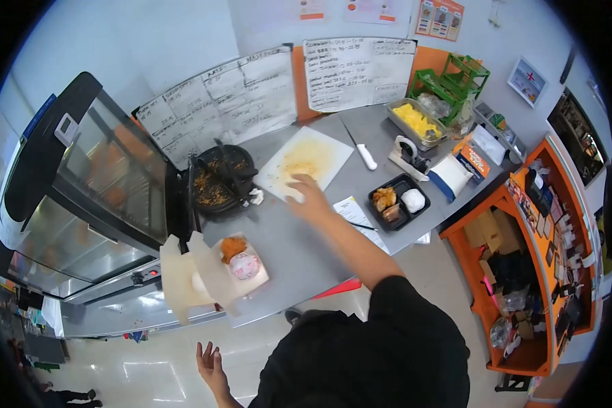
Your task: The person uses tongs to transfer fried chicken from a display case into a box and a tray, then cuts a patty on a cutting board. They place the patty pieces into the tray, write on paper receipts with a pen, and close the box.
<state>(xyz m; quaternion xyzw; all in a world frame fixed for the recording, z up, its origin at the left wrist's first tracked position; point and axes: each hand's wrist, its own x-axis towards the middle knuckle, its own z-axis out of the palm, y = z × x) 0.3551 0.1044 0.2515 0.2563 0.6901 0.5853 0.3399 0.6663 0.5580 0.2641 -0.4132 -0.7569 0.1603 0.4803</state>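
Observation:
My right hand reaches over the near edge of a white cutting board smeared with yellow-orange crumbs. Its fingers are slightly bent and apart, with nothing visible in them. Below the counter's front edge, my left hand hangs in the air, open and holding nothing. Left of the board stands a round black pan with brown crumbs and a dark utensil in it. An open paper box holds a piece of fried chicken and a wrapped round bundle. Another pale open box stands beside it.
A knife lies right of the board. Further right are a black tray with chicken and a white ball, a printed sheet with a pen, a tape dispenser and a metal container of yellow pieces. A glass warming cabinet stands left.

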